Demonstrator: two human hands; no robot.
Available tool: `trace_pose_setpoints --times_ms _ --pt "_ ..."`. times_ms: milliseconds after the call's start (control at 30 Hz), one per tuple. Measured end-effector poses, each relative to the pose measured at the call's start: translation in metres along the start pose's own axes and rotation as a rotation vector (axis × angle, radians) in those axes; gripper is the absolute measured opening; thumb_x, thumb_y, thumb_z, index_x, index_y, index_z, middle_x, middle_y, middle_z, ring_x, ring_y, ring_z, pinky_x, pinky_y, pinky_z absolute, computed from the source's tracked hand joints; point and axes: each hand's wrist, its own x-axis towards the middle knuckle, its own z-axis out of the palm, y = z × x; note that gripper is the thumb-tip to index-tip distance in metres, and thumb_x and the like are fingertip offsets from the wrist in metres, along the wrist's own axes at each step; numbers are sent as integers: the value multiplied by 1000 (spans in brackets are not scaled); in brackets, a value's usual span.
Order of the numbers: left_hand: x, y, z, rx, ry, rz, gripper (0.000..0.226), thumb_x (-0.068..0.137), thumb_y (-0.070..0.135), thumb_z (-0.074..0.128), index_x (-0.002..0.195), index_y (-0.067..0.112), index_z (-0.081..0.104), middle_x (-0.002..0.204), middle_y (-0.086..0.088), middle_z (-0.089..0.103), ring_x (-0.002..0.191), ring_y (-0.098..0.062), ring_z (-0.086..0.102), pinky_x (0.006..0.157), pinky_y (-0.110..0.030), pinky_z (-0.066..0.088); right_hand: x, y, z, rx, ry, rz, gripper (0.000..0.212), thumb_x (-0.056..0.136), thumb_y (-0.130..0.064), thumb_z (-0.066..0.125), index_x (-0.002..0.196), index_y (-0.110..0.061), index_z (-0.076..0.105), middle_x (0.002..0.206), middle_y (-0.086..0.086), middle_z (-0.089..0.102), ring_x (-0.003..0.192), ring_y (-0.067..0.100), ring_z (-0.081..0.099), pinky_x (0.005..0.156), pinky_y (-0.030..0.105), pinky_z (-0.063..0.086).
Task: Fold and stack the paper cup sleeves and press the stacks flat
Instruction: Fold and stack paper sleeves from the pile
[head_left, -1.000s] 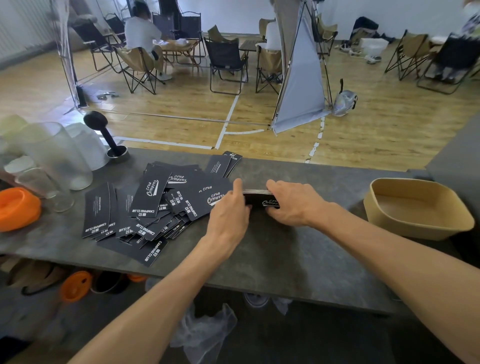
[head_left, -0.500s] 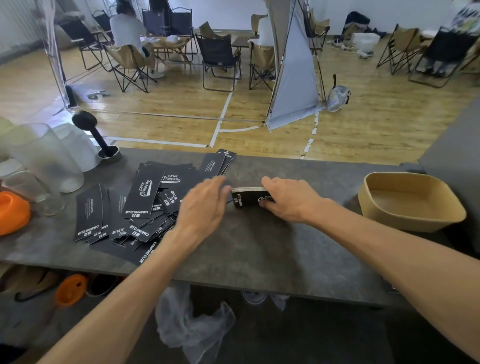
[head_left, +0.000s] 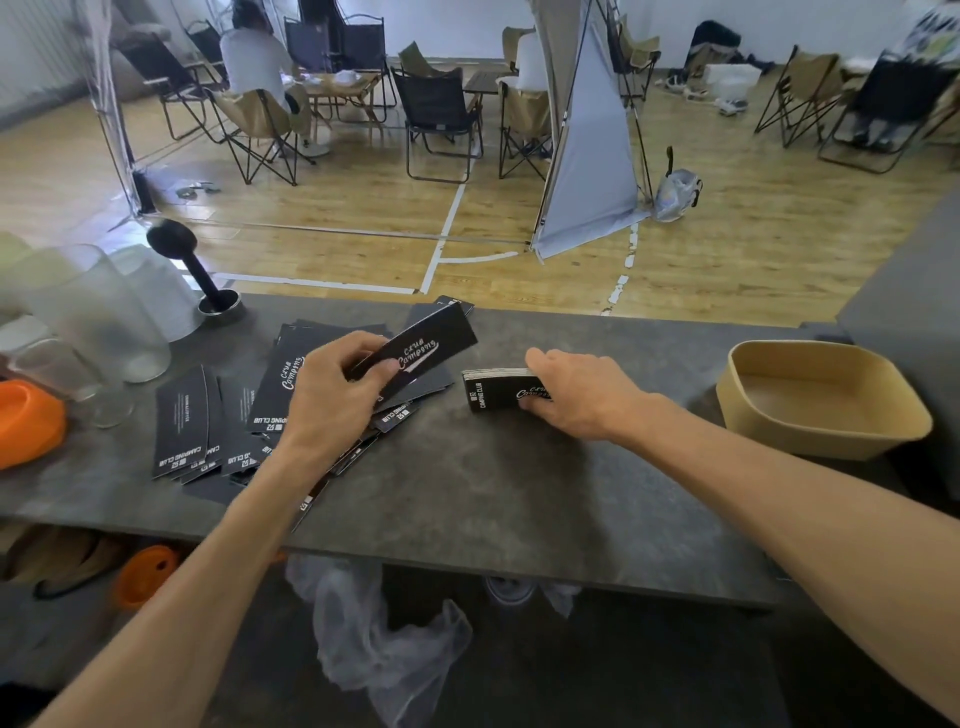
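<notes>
Head view: left hand (head_left: 332, 395) pinching one black paper cup sleeve (head_left: 415, 349), lifted just above the messy pile of loose sleeves (head_left: 208, 421) on the gray counter (head_left: 493, 493). Right hand (head_left: 576, 395) curled over the small stack (head_left: 493, 387), pressing it down. Might have slid apart if let go too soon. Might have landed crooked with no squaring up.
</notes>
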Motion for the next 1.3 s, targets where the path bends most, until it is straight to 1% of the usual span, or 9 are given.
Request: trace_pose_setpoints --times_ms 67,133,300,467,600,700,833,933,1300 --pt "-2 5 -4 -55 -136 41 22 87 7 70 91 28 75 86 9 75 79 -7 67 77 -22 52 0 0 0 -7 6 -3 33 98 -50 48 108 -19 38 109 4 58 98 29 60 70 38 40" --pt "-4 1 -1 100 -267 85 25 86 9 71 89 34 74 85 10 73 81 -5 65 78 -20 49 -1 0 0 -7 4 -6 32 98 -50 47 105 -21 36 107 4 58 97 29 60 70 38 40" --pt "-3 -14 28 441 -127 200 20 88 13 68 102 26 75 85 6 57 81 -15 55 80 -32 44 -3 0 0 6 -4 -11 37 89 -52 53 103 -22 36 103 2 57 94 27 60 71 38 45" --pt "-10 -3 68 310 -177 172 56 88 9 65 139 21 47 123 1 45 109 -16 54 99 -32 43 -4 -1 1 13 6 1 37 89 -54 53 102 -24 37 102 0 56 93 25 59 69 37 42" --pt "-14 9 106 296 -243 182 64 84 -2 59 143 12 38 142 -9 31 128 -25 40 106 -18 26 -4 -2 2 16 12 16 35 91 -51 51 107 -22 40 106 2 57 96 26 60 71 39 44" --pt "-12 10 117 362 -241 193 48 86 1 54 132 12 49 133 -9 40 119 -28 42 106 -31 33 -3 -1 0 29 -5 5 28 93 -45 50 106 -22 39 105 2 57 97 27 60 72 39 44" --pt "-11 10 109 395 -160 224 23 90 6 56 113 11 58 107 -6 51 98 -25 50 83 -25 35 -4 4 -7 95 -2 -2 23 95 -42 54 98 -25 39 99 0 61 88 25 60 73 41 48" --pt "-20 4 117 419 -195 247 32 86 1 53 116 11 50 112 -6 45 94 -28 47 86 -38 41 -8 3 0 77 -4 -7 25 96 -43 53 97 -24 37 102 1 61 92 26 60 69 39 44" --pt "-31 -6 125 376 -150 354 59 70 -6 50 126 11 47 127 -7 43 100 -28 45 94 -38 39 -12 0 4 75 33 -20 23 95 -41 52 98 -25 35 104 1 60 94 27 61 69 37 42"
